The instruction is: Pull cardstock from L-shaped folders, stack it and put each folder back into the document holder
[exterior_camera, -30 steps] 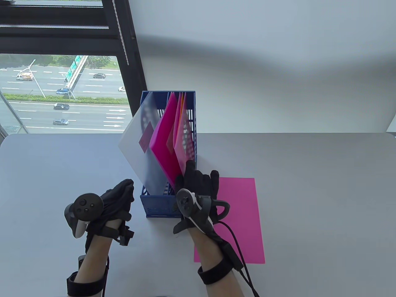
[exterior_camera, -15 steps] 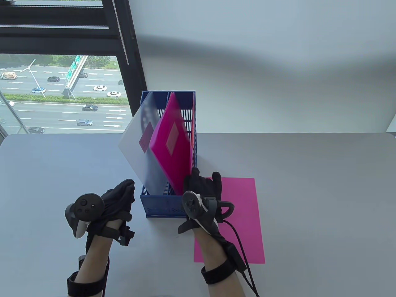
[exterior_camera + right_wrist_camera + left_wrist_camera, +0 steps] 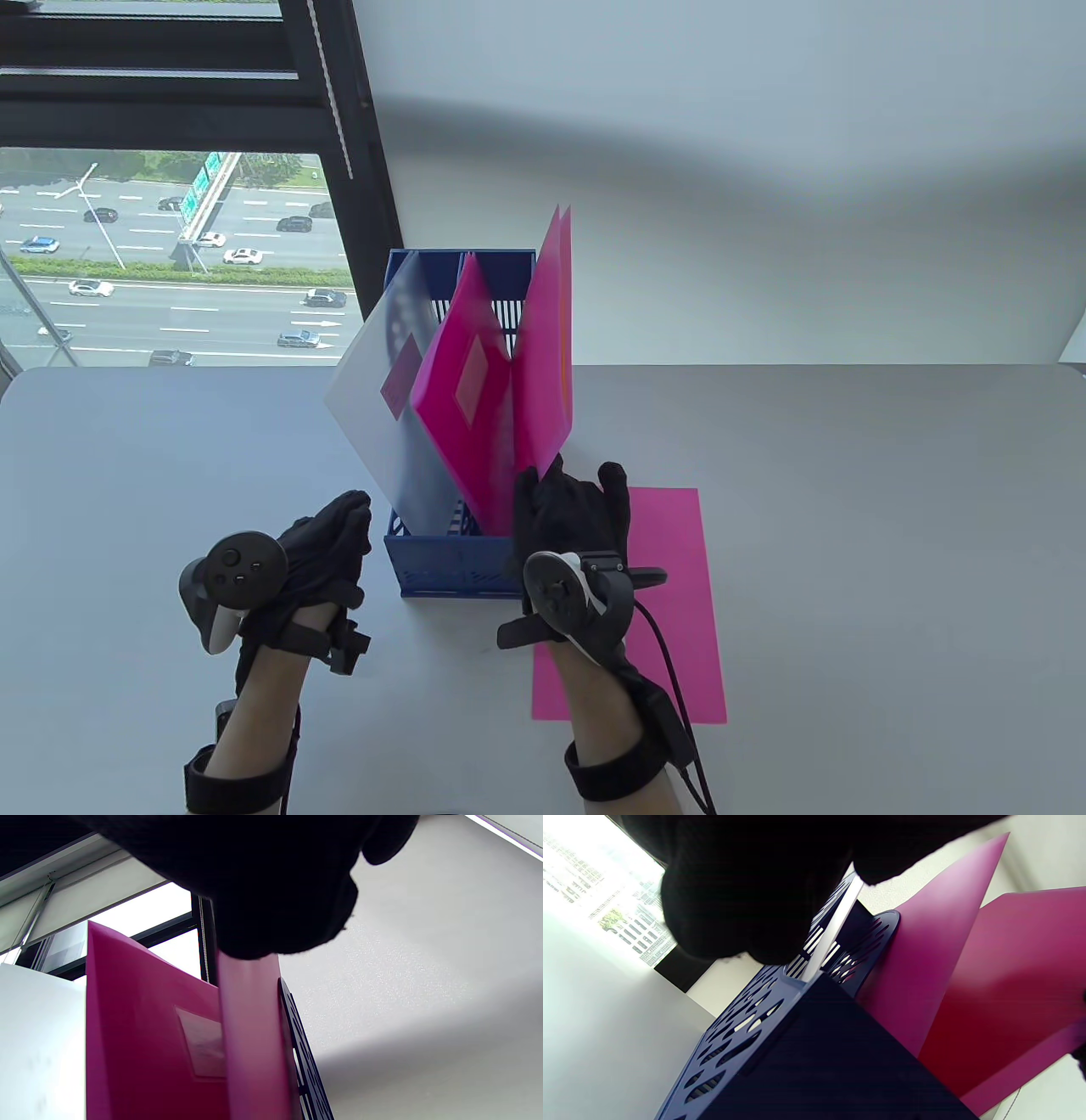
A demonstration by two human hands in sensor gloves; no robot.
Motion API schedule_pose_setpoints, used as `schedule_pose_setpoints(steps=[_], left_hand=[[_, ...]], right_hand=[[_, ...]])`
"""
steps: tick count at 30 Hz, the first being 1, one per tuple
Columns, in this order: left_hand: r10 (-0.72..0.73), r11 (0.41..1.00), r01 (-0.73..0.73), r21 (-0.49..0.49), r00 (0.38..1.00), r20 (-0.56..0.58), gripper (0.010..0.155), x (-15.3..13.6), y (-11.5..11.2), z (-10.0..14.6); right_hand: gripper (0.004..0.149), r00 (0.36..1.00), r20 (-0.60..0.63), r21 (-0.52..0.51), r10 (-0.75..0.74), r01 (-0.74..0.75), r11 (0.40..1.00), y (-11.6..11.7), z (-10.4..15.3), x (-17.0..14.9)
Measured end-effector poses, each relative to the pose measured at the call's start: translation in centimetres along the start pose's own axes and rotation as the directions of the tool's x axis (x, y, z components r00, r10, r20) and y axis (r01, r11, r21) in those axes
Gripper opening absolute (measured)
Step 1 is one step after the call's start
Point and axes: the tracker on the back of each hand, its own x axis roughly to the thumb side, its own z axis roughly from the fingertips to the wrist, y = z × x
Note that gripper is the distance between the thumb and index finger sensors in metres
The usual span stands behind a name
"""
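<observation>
A blue perforated document holder (image 3: 450,569) stands mid-table with a frosted clear folder (image 3: 382,399) and a magenta folder (image 3: 467,399) leaning out of it to the left. My right hand (image 3: 570,509) grips the bottom corner of a pink folder (image 3: 543,356), raised upright above the holder's right side. The right wrist view shows that folder (image 3: 254,1035) edge-on under my fingers (image 3: 275,878), beside the holder's wall (image 3: 301,1052). My left hand (image 3: 327,543) is curled next to the holder's front left corner (image 3: 806,1052) and holds nothing I can see. One pink cardstock sheet (image 3: 670,594) lies flat on the table.
The grey table (image 3: 848,509) runs wide to the right and left of the holder. A window (image 3: 170,255) and a white wall stand behind it. The right glove's cable (image 3: 670,679) trails over the cardstock sheet.
My right hand has pulled the rightmost pink folder up and out of the holder's right slot and shifted slightly right. The left hand has stayed put.
</observation>
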Motion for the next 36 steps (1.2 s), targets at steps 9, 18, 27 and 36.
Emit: schedule_pose_setpoints(steps=[9, 18, 27, 36], left_hand=[[-0.003, 0.999, 0.001, 0.036, 0.999, 0.038, 0.053, 1.1, 0.8, 0.2], [-0.008, 0.994, -0.017, 0.112, 0.977, 0.215, 0.052, 5.0, 1.7, 1.0], [-0.038, 0.999, 0.038, 0.008, 0.914, 0.404, 0.066, 10.5, -0.5, 2.5], [-0.149, 0.988, 0.147, 0.036, 0.894, 0.422, 0.071, 12.2, -3.1, 3.4]], right_hand=[[0.044, 0.999, 0.029, -0.074, -0.025, 0.027, 0.997, -3.7, -0.7, 1.3], [0.044, 0.994, -0.004, -0.024, -0.111, 0.111, 0.993, -5.6, -1.3, 1.4], [0.045, 0.984, -0.003, -0.001, -0.176, 0.176, 0.984, -6.4, -1.1, 2.1], [0.047, 0.962, 0.004, 0.072, -0.274, 0.273, 0.959, -6.2, -0.5, 3.5]])
